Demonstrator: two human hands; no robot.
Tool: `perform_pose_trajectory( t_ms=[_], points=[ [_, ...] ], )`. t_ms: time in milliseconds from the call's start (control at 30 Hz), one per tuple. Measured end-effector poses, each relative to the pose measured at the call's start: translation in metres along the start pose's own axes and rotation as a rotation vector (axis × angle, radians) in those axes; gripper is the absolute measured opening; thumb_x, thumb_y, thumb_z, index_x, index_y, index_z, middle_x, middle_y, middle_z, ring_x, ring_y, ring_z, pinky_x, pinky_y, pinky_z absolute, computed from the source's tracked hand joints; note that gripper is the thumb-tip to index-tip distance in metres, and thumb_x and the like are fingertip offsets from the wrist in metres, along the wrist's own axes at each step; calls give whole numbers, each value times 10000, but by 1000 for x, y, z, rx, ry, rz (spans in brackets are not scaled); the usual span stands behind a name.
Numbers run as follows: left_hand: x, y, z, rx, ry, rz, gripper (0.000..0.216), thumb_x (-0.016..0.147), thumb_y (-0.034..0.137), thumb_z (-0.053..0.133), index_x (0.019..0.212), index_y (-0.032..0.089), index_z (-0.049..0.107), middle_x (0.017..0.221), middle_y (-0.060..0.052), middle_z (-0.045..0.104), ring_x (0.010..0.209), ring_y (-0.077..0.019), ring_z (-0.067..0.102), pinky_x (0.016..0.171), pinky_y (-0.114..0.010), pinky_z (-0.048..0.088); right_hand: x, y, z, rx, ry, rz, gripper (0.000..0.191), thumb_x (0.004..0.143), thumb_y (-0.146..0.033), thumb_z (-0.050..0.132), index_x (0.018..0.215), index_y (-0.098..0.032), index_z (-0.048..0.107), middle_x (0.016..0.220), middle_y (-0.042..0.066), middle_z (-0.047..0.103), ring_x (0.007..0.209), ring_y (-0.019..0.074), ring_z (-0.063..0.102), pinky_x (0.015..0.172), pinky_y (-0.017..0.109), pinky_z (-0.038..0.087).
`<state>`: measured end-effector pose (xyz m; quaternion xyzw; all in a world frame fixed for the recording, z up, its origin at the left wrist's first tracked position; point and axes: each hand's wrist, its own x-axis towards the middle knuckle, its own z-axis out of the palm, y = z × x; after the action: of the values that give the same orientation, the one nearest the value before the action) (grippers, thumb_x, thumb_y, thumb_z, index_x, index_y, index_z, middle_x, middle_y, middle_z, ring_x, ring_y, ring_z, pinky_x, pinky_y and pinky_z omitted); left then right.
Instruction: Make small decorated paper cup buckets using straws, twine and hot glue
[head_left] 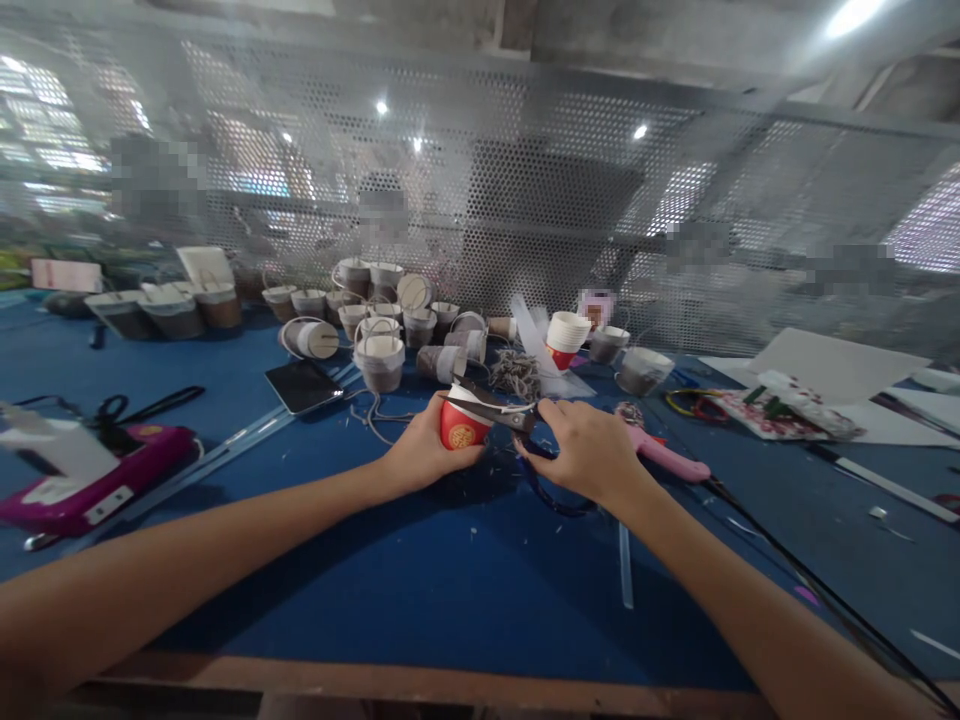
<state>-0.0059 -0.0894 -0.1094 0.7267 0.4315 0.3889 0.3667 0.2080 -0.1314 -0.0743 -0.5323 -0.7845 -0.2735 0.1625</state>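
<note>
My left hand (420,450) is closed round a small red paper cup (461,428) with a gold emblem, held just above the blue table (450,580). My right hand (589,450) grips a pair of scissors (499,408) by their dark handles. The blades are open and lie across the cup's white rim. Small paper scraps lie on the table under both hands.
Several grey wrapped cups with handles (379,360) crowd the back of the table, with a stack of red-and-white cups (564,340). A phone (302,386), a pink glue gun (664,455) with its black cord, another glue gun (90,475) and scissors (127,408) at left, a perforated metal screen (525,200) behind.
</note>
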Motion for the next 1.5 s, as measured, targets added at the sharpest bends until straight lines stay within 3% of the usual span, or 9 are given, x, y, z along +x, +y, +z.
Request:
perform_pose_trajectory(
  t_ms=[300, 533, 633, 767, 1000, 1233, 1500],
  points=[
    [0, 0, -1, 45, 29, -12, 558, 605, 389, 722, 1048, 169, 462, 874, -48, 601, 715, -169, 568, 651, -325, 490, 1, 7, 3, 5, 6, -47, 359, 797, -492, 450, 767, -152, 562, 608, 43, 614, 570, 159, 554, 474, 262, 182],
    [4, -1, -4, -464, -123, -35, 561, 601, 319, 745, 1067, 154, 480, 936, -50, 598, 775, -153, 591, 666, -274, 506, 1, 11, 9, 9, 138, -50, 328, 771, -470, 494, 726, -153, 564, 627, 42, 627, 591, 152, 565, 487, 256, 212],
    [6, -1, -4, -524, -157, -79, 570, 587, 310, 757, 1058, 138, 487, 914, -58, 609, 733, -147, 598, 644, -273, 504, 1, 13, 11, 5, 144, -40, 336, 770, -483, 492, 730, -158, 570, 614, 37, 617, 593, 154, 559, 491, 257, 218],
    [6, 1, -2, -473, -140, -91, 573, 565, 298, 772, 1027, 152, 467, 879, -34, 595, 693, -134, 583, 622, -277, 506, 1, 11, 5, -11, 73, -14, 334, 761, -491, 490, 773, -168, 575, 632, 36, 615, 620, 169, 556, 507, 264, 230],
    [2, -3, -1, -273, -42, 40, 585, 621, 323, 730, 1097, 176, 423, 944, -36, 566, 762, -137, 566, 673, -286, 504, 1, 6, -1, 2, -21, -3, 403, 791, -525, 448, 880, -152, 571, 746, 65, 639, 689, 194, 564, 545, 279, 279],
    [2, 0, -2, -223, -36, -8, 549, 629, 306, 709, 1070, 162, 415, 912, -29, 551, 728, -129, 549, 637, -280, 501, 0, 13, 5, 19, -67, -41, 328, 788, -463, 469, 802, -148, 562, 650, 62, 620, 599, 171, 544, 492, 274, 224],
    [5, -6, -2, -88, 110, 66, 587, 632, 338, 708, 1113, 165, 421, 910, -22, 548, 768, -142, 535, 699, -305, 485, 3, 13, 4, 19, -67, -53, 327, 800, -460, 475, 777, -142, 552, 632, 60, 625, 556, 156, 544, 481, 268, 206]
  ],
)
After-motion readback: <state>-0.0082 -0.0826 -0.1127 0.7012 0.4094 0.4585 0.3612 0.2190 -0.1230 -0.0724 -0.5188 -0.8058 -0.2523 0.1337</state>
